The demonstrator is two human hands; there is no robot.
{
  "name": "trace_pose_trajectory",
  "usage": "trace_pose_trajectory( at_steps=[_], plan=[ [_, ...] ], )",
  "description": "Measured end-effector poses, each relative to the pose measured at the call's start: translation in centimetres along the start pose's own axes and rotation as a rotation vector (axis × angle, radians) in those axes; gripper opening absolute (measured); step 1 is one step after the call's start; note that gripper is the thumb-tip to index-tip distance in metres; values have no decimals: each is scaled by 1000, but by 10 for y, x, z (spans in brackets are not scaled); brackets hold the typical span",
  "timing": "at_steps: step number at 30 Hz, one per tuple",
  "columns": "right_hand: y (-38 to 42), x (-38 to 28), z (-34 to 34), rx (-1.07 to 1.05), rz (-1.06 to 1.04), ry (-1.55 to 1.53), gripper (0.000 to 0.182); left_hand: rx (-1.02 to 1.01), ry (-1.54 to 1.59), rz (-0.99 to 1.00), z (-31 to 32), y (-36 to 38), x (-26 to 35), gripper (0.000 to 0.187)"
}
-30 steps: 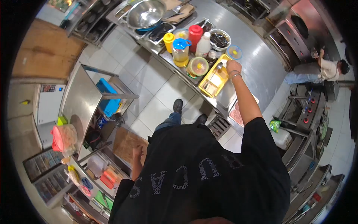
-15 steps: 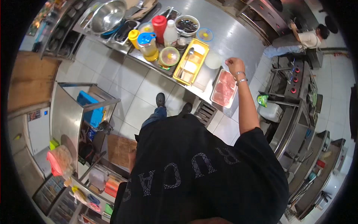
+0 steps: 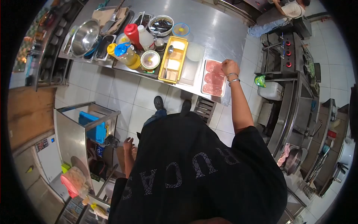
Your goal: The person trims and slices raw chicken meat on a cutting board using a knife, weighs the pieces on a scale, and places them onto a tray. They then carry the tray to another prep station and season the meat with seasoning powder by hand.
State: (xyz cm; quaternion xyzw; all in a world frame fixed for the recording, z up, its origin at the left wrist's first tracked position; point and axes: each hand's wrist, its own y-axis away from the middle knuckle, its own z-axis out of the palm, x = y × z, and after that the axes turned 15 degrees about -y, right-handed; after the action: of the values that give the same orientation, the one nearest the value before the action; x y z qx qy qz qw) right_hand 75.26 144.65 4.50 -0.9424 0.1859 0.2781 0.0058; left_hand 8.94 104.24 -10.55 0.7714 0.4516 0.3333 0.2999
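My right hand [image 3: 230, 68], with bracelets at the wrist, is over the right edge of a white tray [image 3: 204, 89] of pink raw meat slices [image 3: 213, 78]. Its fingers are pinched together, and what they hold, if anything, is too small to make out. My left hand [image 3: 128, 144] hangs low beside my body, away from the table, its fingers loosely curled and small in view. Left of the meat tray lies a yellow divided container [image 3: 181, 43] with a spoon [image 3: 168, 56] in it. A pale flat lid [image 3: 189, 66] sits between the container and the tray.
On the steel table [image 3: 220, 28] are a red bottle [image 3: 132, 33], a white bottle [image 3: 145, 37], an oil jug [image 3: 128, 56], a bowl of dark liquid [image 3: 161, 25] and a metal bowl [image 3: 85, 37]. A person [image 3: 292, 10] stands at the far right, beyond the stove [image 3: 288, 54].
The view has shifted, so the table items appear further left. My right hand has come from above the tray to its right edge. My left hand now shows more fully beside my body.
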Motion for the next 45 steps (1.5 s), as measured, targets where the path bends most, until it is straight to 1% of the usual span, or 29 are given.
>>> trace_pose_trajectory(
  at_steps=[4, 7, 9, 10, 12, 13, 15, 16, 18, 19, 20, 22, 24, 25, 27, 29, 31, 33, 34, 35, 36, 37, 39, 41, 42, 44, 45],
  plan=[
    [-4, 14, -2, -10, -5, 2, 19, 0, -4, 57, 5, 5, -6, 56],
    [-7, 15, 6, -8, -26, -16, 19, -1, -122, 87, 13, 10, -20, 56],
    [-8, 12, 14, -31, -183, -176, 19, -19, -142, 85, 16, 13, -29, 55],
    [-7, 9, 17, -33, -184, -176, 19, -27, -143, 80, 17, 15, -33, 54],
    [-7, 2, 22, -92, -107, -247, 20, -38, -143, 77, 18, 17, -38, 53],
    [-4, 2, 23, -95, -109, -247, 20, -40, -141, 72, 19, 17, -39, 53],
    [0, 1, 23, -78, -121, -131, 20, -44, -138, 67, 20, 19, -40, 52],
    [3, 3, 20, -80, -125, -131, 20, -47, -131, 62, 21, 19, -41, 51],
    [10, 10, 14, -50, -60, -94, 20, -52, -123, 56, 22, 21, -41, 50],
    [10, 16, 13, -6, -71, -47, 20, -57, -119, 56, 23, 22, -41, 50],
    [11, 19, 13, -8, -74, -47, 20, -63, -118, 60, 22, 22, -40, 49],
    [13, 26, 14, 59, -28, -122, 19, -86, -121, 84, 23, 21, -39, 48],
    [17, 29, 16, 52, -36, -141, 18, -135, -171, 181, 24, 18, -37, 50],
    [19, 28, 17, 45, -46, -160, 18, -107, -73, 84, 24, 27, -23, 49],
    [28, 25, 19, 12, -67, -170, 18, -78, 20, -12, 18, 44, 2, 49],
    [40, 22, 21, -17, -90, -179, 19, -83, -15, -16, 15, 49, 11, 50],
    [56, 23, 24, -163, -64, -128, 18, -59, -17, -14, 14, 53, 16, 51],
    [74, 31, 27, -147, -76, -155, 18, -34, -7, -10, 12, 54, 18, 52],
    [83, 35, 29, -132, -88, -180, 18, -60, -33, -14, 12, 49, 12, 53],
    [90, 39, 30, -66, -81, -172, 18, -74, -47, -16, 12, 44, 7, 54],
    [95, 42, 31, -64, -79, -172, 18, -88, -61, -17, 13, 35, -3, 54],
    [100, 45, 31, -86, -42, -225, 18, -33, -112, 38, 21, 12, -26, 55],
    [113, 53, 35, -103, 2, -282, 19, 20, -169, 99, 21, 6, -30, 55],
    [132, 58, 45, -58, -303, -360, 42, 23, -214, 141, 19, 0, -33, 55],
    [144, 63, 60, -52, -295, -362, 42, 10, -228, 156, 17, 0, -31, 54],
    [167, 63, 92, -14, -104, -1, 65, -16, -253, 186, 13, -3, -28, 54],
    [174, 53, 100, -6, -96, -3, 65, -25, -262, 202, 10, -3, -25, 54]
  ],
)
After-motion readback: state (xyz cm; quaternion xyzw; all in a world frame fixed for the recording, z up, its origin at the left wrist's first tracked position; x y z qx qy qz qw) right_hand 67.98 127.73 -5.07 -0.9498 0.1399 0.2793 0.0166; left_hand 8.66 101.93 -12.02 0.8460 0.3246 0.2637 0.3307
